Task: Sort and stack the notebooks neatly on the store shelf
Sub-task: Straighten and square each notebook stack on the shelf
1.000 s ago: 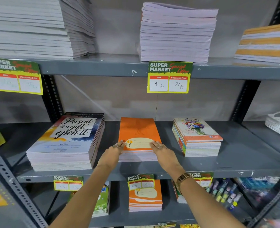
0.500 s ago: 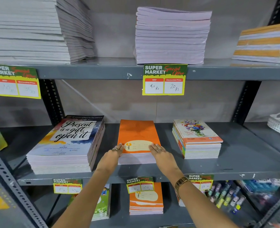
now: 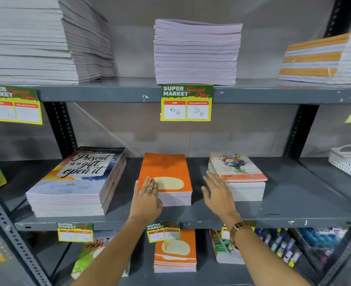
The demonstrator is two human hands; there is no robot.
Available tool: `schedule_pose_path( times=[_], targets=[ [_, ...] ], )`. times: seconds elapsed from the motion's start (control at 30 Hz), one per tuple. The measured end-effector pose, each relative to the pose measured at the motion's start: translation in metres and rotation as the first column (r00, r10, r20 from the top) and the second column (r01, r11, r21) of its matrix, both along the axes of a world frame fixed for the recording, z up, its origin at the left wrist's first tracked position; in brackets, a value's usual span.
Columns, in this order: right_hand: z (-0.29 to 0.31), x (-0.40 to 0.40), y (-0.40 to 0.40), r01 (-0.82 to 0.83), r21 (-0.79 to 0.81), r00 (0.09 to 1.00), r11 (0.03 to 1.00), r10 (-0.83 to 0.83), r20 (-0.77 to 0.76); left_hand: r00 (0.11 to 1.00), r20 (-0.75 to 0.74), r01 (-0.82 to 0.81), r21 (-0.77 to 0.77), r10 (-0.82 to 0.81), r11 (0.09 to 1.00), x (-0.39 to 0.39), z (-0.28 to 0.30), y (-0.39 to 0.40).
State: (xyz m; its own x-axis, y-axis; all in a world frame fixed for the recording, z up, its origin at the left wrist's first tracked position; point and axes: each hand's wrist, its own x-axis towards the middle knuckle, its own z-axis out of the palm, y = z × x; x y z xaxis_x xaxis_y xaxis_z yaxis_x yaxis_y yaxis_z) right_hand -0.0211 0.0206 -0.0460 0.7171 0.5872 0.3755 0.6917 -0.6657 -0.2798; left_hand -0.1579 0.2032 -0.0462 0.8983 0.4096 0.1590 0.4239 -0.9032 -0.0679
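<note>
- The right hand (image 3: 219, 194) is the nearer of the 2 to the next likely work: it hangs flat and spread, holding nothing, above the bare strip of the middle shelf (image 3: 294, 203) between 2 stacks.
- Its fingertips (image 3: 208, 174) point up and away toward the near left corner of the floral notebook stack (image 3: 237, 178), close beside it; whether they touch the stack's side I cannot tell.
- The left hand (image 3: 148, 198) lies palm down, fingers loosely spread, on the near left corner of the orange notebook stack (image 3: 166, 178), pressing on the top cover without closing around anything.
- The orange stack sits mid-shelf with its long axis running front to back, away from the person. Its edges look fairly even, so I judge it nearly squared.
- The floral stack lies just to the right of the right hand, apart from the orange stack, with its long axis also front to back but turned slightly, its near edge angled.
- My reading is that the coming move turns on this: the floral stack is to the right and ahead of the open right hand, so that hand can reach its left side, while the left hand would have to cross over the orange stack.
- Further left, the large stack with the "Present is a gift" cover (image 3: 77, 178) rests well apart from both hands.
- Farthest, on the upper shelf, the pale lilac stack (image 3: 196, 54) stands untouched.
</note>
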Motion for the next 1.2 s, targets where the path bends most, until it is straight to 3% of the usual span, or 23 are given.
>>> schedule_pose_path(
  times=[0.2,0.63,0.8,1.2],
  targets=[
    [0.008,0.038,-0.048,0.124,0.126,0.987,0.984,-0.135,0.086,0.992,0.071,0.110,-0.061,-0.105,0.992,0.044,0.006,-0.048],
    [0.014,0.106,-0.119,0.257,-0.004,0.947,0.966,-0.253,-0.199,0.980,0.130,0.191,-0.361,-0.153,0.913,0.132,0.009,-0.132],
    [0.008,0.117,-0.124,0.206,-0.030,0.951,0.978,-0.208,-0.229,0.972,0.224,0.180,-0.515,-0.071,0.838,0.151,0.003,-0.144],
    [0.007,0.121,-0.124,0.213,0.227,0.926,0.950,-0.122,-0.357,0.953,0.286,0.117,-0.649,0.099,0.752,0.159,0.004,-0.152]
  ],
)
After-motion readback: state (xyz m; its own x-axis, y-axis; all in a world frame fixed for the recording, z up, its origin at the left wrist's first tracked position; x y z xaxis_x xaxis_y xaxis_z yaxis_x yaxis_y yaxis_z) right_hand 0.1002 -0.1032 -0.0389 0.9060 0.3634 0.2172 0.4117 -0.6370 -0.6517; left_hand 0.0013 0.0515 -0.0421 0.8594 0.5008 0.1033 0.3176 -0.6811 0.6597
